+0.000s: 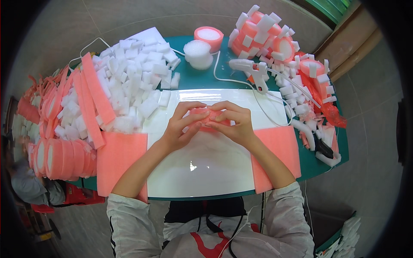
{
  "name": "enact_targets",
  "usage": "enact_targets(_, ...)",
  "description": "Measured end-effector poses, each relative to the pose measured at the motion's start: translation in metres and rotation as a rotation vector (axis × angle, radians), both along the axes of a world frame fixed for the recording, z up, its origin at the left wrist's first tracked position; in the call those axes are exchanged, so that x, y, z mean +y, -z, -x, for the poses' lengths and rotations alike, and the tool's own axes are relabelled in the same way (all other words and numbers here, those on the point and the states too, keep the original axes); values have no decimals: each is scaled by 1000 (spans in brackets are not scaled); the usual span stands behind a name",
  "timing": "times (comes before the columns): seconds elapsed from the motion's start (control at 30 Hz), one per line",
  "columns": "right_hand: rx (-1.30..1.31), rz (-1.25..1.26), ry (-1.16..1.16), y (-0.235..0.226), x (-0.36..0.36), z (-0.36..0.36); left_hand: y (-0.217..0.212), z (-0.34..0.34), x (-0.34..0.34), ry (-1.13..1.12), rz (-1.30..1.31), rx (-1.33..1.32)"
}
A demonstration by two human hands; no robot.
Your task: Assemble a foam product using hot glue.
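Both hands are working over the white board on the table: the left hand and right hand are each pinching one small pink foam piece in a narrow grip, just above the board's far half. If the fingers are squeezing unevenly, the soft foam could be buckling or slipping loose. Beyond the board, the glue gun is lying idle, its cord trailing close enough to snag a wrist.

Small craft workshop, hand-assembly bench
Green table loaded with stock: cut white foam blocks at 10 o'clock, pink foam rings at 8, glue gun at 1, white work board centre, tiled floor around
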State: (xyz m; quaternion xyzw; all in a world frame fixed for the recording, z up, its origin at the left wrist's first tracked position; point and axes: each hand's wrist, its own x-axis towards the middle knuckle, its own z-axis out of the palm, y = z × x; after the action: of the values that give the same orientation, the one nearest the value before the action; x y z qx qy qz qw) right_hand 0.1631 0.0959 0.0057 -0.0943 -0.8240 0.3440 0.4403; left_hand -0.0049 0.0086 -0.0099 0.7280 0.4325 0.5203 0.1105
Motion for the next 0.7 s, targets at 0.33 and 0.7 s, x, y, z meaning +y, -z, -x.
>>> enact_targets(0.33, 9, 39, 64, 2, -8, 0, -2, 0, 0, 6, -6, 42)
enact_targets(0.7, 72, -10, 98, 5, -10, 7, 4, 0, 0, 17, 10, 22)
